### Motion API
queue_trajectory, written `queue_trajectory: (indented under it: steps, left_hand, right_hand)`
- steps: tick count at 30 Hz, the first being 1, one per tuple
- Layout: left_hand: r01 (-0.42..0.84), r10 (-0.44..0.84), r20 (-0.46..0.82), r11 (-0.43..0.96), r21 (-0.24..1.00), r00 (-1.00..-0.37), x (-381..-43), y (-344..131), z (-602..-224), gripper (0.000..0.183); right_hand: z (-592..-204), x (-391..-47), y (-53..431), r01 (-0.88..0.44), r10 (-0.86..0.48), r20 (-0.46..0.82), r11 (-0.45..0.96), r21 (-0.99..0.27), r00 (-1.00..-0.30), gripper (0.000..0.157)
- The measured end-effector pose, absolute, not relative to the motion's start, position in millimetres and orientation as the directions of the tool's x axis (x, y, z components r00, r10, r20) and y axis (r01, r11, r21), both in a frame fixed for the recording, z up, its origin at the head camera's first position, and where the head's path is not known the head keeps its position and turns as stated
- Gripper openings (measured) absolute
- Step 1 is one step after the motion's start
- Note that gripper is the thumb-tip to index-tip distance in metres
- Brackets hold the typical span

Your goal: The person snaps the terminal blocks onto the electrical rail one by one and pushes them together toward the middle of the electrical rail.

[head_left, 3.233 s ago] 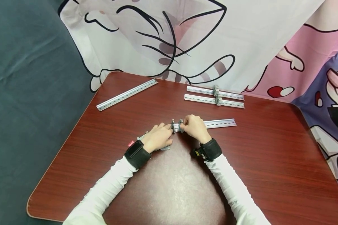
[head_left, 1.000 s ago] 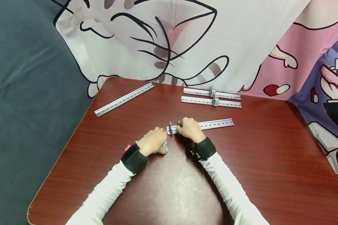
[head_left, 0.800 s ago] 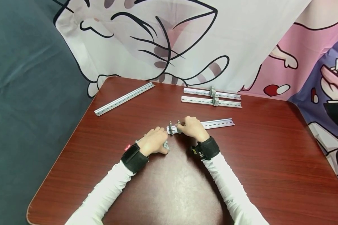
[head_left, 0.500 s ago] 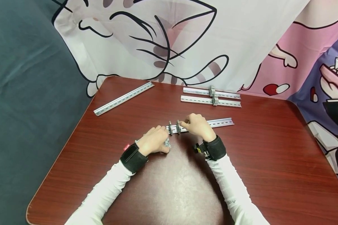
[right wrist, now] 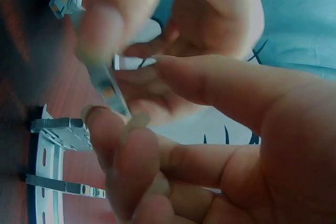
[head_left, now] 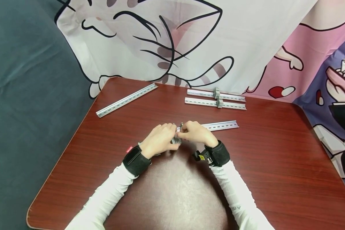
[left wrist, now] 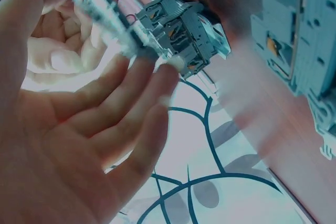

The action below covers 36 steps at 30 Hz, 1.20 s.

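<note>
My left hand (head_left: 158,140) pinches a grey terminal block (left wrist: 105,14) between thumb and fingers, just in front of the near DIN rail (head_left: 222,125). My right hand (head_left: 197,132) has come up against it. In the right wrist view, the right fingertips touch the lower end of the held terminal block (right wrist: 107,88), while the right thumb stands apart from it. Two terminal blocks (left wrist: 178,30) sit side by side with a gap on the near rail, largely covered by the hands in the head view. More joined terminal blocks (left wrist: 310,30) lie on the table under my left hand.
Two DIN rails lie parallel at the back right, the farther rail (head_left: 201,93) and the nearer rail (head_left: 201,101), each bearing a cluster of terminal blocks. Another bare rail (head_left: 126,100) lies slanted at the back left. A printed cloth (head_left: 247,38) hangs behind the table (head_left: 276,166).
My right hand let go of the second block on the near rail, drew back right, then came left again. My left hand moved right and away from the joined blocks with one terminal block.
</note>
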<state>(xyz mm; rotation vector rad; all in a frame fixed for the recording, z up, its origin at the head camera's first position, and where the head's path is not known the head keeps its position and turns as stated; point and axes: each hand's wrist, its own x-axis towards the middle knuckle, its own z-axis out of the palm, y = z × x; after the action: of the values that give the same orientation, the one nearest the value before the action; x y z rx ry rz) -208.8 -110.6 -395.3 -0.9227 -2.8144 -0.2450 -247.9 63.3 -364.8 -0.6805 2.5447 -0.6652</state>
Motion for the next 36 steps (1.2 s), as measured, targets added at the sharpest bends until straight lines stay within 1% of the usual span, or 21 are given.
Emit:
queue_trajectory:
  steps: [2,5,7,10,16,23,26,29,36]
  left_hand:
    - [0.604,0.559,0.295,0.792,0.087,-0.775,-208.8,-110.1,-396.2,0.035]
    - [0.604,0.536,0.386,0.794,0.072,-0.751,-209.1,-109.1,-397.9,0.035]
    - [0.598,0.523,0.42,0.799,0.061,-0.741,-209.5,-108.2,-398.9,0.036]
    - [0.584,0.504,0.44,0.81,0.059,-0.743,-210.0,-106.6,-399.6,0.038]
    - [0.558,0.482,0.396,0.824,0.097,-0.782,-210.4,-106.4,-399.6,0.041]
    - [0.554,0.495,0.352,0.828,0.088,-0.794,-212.4,-108.0,-401.0,0.028]
    - [0.553,0.499,0.335,0.829,0.085,-0.8,-212.9,-108.1,-401.6,0.024]
    - [0.547,0.501,0.308,0.833,0.082,-0.809,-213.2,-108.2,-402.3,0.023]
    - [0.523,0.502,0.194,0.849,0.075,-0.843,-212.9,-109.4,-405.0,0.023]
  right_hand:
    - [-365.0,-247.4,62.7,-0.346,-0.552,-0.261,0.758,-0.553,-0.792,0.028]
    - [-364.9,-247.5,62.7,-0.336,-0.542,-0.241,0.751,-0.568,-0.805,0.027]
    - [-365.7,-248.3,63.3,-0.322,-0.533,-0.232,0.745,-0.583,-0.814,0.026]
    - [-367.5,-250.5,65.6,-0.283,-0.508,-0.226,0.737,-0.614,-0.832,0.023]
    - [-367.6,-255.3,75.5,-0.215,-0.456,-0.217,0.721,-0.659,-0.863,0.023]
    - [-367.5,-263.9,94.1,-0.17,-0.378,-0.188,0.736,-0.655,-0.907,0.024]
    - [-367.9,-268.1,104.1,-0.171,-0.344,-0.161,0.756,-0.632,-0.925,0.024]
    - [-369.4,-272.0,114.2,-0.168,-0.3,-0.13,0.787,-0.594,-0.945,0.023]
    - [-375.7,-278.4,129.2,-0.146,-0.22,-0.082,0.841,-0.521,-0.972,0.022]
